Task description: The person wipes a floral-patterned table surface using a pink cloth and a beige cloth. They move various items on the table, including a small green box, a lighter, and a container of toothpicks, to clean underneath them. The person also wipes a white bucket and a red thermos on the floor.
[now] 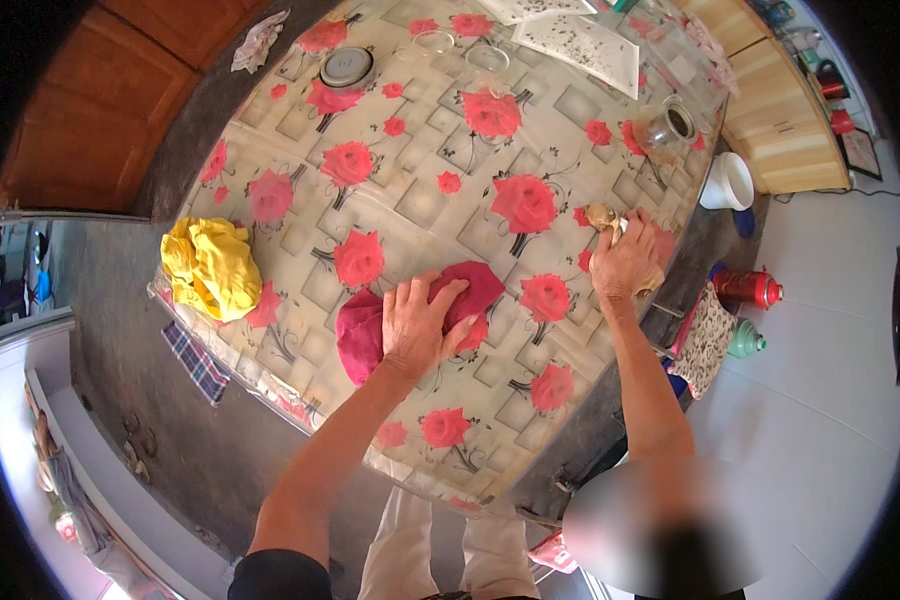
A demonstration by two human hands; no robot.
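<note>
A crumpled magenta cloth [360, 334] lies on the table, pressed under my left hand [420, 322]. Part of it bunches up between the thumb and fingers. Close to the table's right edge, my right hand [626, 255] curls over a crumpled tan-brown item [601, 216]. It may be a rag or a bag, and my palm hides most of it. Both rest on a tablecloth [427, 202] printed with red roses and grey blocks. At the left corner sits a bunched yellow cloth [211, 268], apart from both hands.
Along the far side are a dark-lidded jar [346, 67], clear round containers [487, 58] and white speckled sheets [581, 49]. A glass jar [667, 126] stands at the far right. Beyond the right edge are a white bucket [727, 182] and a red thermos flask [750, 288].
</note>
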